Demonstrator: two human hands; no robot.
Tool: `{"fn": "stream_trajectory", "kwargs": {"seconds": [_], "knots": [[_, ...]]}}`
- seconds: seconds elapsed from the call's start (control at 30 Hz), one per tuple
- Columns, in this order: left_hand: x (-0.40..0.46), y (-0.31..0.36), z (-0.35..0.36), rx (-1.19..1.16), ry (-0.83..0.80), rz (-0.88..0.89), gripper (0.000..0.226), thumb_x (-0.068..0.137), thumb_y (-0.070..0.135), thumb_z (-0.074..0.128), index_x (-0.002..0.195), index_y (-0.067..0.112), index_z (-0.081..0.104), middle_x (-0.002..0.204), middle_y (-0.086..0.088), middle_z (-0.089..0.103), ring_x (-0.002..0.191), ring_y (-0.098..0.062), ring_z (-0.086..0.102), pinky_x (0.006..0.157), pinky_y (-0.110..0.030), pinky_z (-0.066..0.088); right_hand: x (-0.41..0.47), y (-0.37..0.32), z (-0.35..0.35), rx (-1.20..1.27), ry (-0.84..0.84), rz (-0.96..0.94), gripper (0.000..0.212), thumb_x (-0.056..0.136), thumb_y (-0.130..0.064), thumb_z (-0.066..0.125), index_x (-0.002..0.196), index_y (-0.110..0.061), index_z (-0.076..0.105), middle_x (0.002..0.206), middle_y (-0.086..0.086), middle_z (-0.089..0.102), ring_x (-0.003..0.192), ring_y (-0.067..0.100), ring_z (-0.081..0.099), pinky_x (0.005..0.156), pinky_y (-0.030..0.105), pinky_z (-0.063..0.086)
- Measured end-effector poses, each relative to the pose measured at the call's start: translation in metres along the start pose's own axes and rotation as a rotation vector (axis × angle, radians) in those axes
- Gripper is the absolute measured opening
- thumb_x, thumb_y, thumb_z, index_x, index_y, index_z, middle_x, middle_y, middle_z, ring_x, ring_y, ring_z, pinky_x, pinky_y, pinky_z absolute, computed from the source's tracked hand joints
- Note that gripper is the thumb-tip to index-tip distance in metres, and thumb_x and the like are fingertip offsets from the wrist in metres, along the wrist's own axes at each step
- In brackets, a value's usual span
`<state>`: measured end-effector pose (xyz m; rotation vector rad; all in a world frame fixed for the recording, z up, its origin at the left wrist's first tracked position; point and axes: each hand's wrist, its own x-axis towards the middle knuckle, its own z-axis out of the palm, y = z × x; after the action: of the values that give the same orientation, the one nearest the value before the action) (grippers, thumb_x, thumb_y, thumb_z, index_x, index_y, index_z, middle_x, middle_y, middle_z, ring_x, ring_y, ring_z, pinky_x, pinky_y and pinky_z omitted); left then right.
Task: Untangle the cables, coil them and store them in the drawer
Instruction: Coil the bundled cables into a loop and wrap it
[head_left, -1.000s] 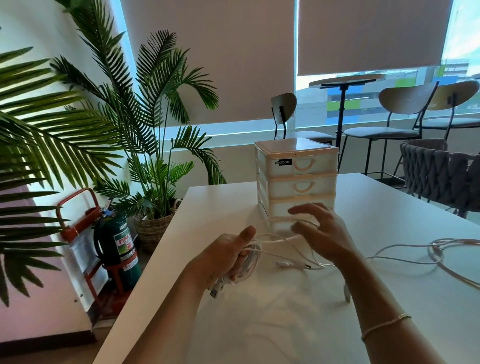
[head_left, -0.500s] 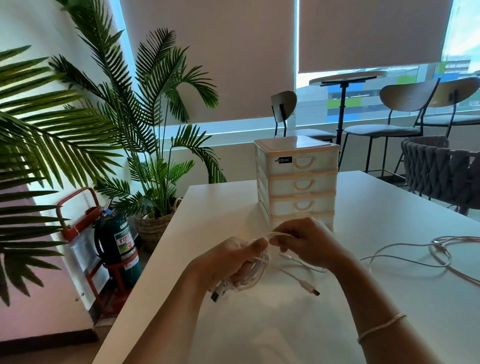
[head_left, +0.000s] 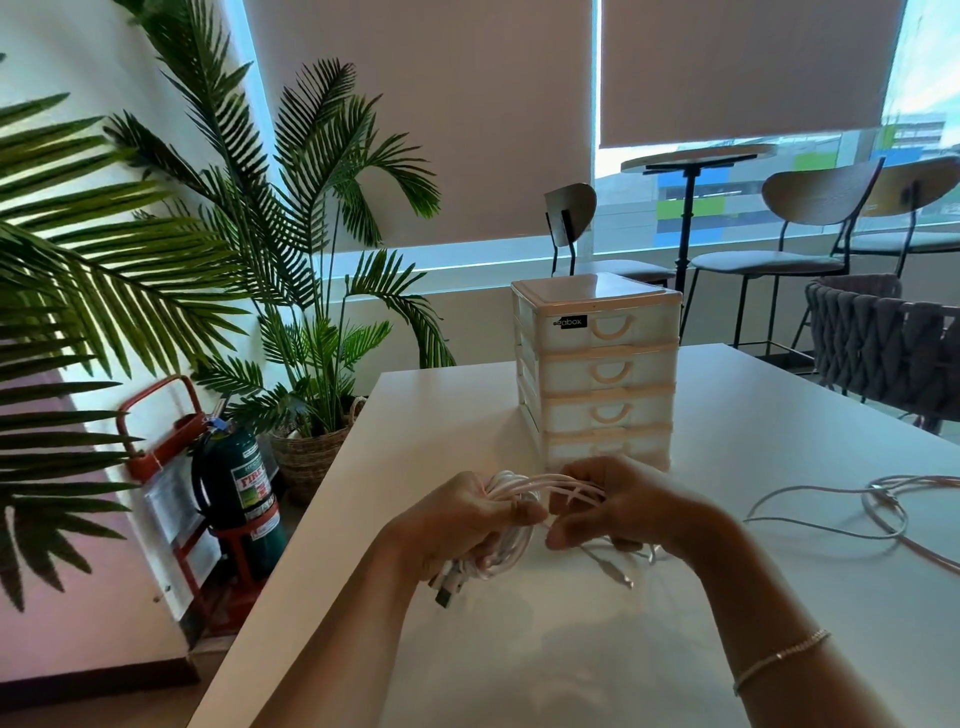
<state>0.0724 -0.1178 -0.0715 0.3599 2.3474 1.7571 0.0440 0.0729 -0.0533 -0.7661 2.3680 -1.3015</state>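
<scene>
White tabletop (head_left: 571, 649) fills the lower centre and right of the view, in a bright room w/ 2 lowered roller blinds (head_left: 467, 104) over a wide window. At 12 o'clock on the tabletop stands 1 small plastic drawer unit (head_left: 597, 369), 4 drawers stacked, all closed, black label on the top one.

Near 6 o'clock, 2 hands meet just in front of the unit. Left hand (head_left: 457, 525) grips a white coiled cable (head_left: 511, 551), fingers curled round the loops, thumb pressed on top; a USB plug (head_left: 449, 590) hangs below it. Right hand (head_left: 623, 512) has its fingers curled, pinching strands of the same cable just beside the left thumb; a loose plug end (head_left: 621, 574) trails under it. Thin bracelet (head_left: 779, 657) on the right wrist.

At 3 o'clock, well apart from the hands, a 2nd cable (head_left: 883, 512) lies loose on the tabletop, partly looped.

Beyond: 3 wood-backed chairs (head_left: 569, 218) around 1 tall round table (head_left: 696, 156) at 1 o'clock, 1 woven grey chair (head_left: 883, 338) at 2 o'clock. At 9–10 o'clock, palm plants (head_left: 291, 208), one in a wicker basket (head_left: 311, 457), and 1 green fire extinguisher (head_left: 239, 483) in a red stand.
</scene>
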Motion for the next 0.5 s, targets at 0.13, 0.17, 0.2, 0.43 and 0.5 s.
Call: {"fn": "stream_trajectory", "kwargs": {"seconds": [0.13,0.17,0.2,0.43,0.5], "knots": [[0.0,0.0,-0.001,-0.01,0.047,-0.002,0.041,0.062,0.044,0.068,0.068,0.011,0.046,0.036,0.007,0.037,0.029,-0.006,0.031,0.036,-0.016,0.028,0.004,0.0,0.004,-0.058,0.06,-0.024,0.026,0.063,-0.01,0.082,0.074,-0.02,0.061,0.059,-0.008,0.055,0.051,0.004,0.049,0.053,0.02,0.043],[0.001,-0.001,-0.001,-0.012,0.036,-0.003,0.046,0.062,0.048,0.071,0.067,0.011,0.046,0.036,0.007,0.038,0.03,-0.006,0.031,0.037,-0.016,0.029,0.005,-0.001,0.004,-0.085,0.13,-0.06,0.025,0.063,-0.011,0.082,0.071,-0.023,0.062,0.059,-0.008,0.058,0.053,0.002,0.051,0.057,0.019,0.044],[0.001,-0.001,0.0,0.006,0.017,-0.014,0.05,0.061,0.053,0.074,0.066,0.011,0.046,0.036,0.007,0.039,0.03,-0.006,0.032,0.038,-0.017,0.03,0.005,-0.002,0.004,-0.099,0.22,-0.108,0.024,0.064,-0.012,0.082,0.069,-0.026,0.064,0.058,-0.01,0.06,0.053,-0.001,0.052,0.057,0.015,0.044],[0.004,-0.002,0.007,0.213,-0.157,-0.052,0.061,0.063,0.058,0.07,0.066,0.002,0.047,0.045,-0.002,0.043,0.039,-0.014,0.035,0.042,-0.018,0.031,0.018,0.002,0.013,-0.124,0.575,-0.359,0.013,0.064,-0.016,0.082,0.073,-0.023,0.075,0.063,-0.018,0.065,0.063,-0.006,0.061,0.059,0.006,0.043],[0.002,0.0,0.008,0.171,-0.16,-0.053,0.064,0.061,0.064,0.071,0.061,0.007,0.041,0.041,0.004,0.038,0.037,-0.01,0.032,0.04,-0.016,0.029,0.019,0.004,0.014,-0.104,0.608,-0.357,0.013,0.063,-0.015,0.082,0.073,-0.02,0.075,0.061,-0.02,0.064,0.062,-0.007,0.06,0.058,0.005,0.042]]}}
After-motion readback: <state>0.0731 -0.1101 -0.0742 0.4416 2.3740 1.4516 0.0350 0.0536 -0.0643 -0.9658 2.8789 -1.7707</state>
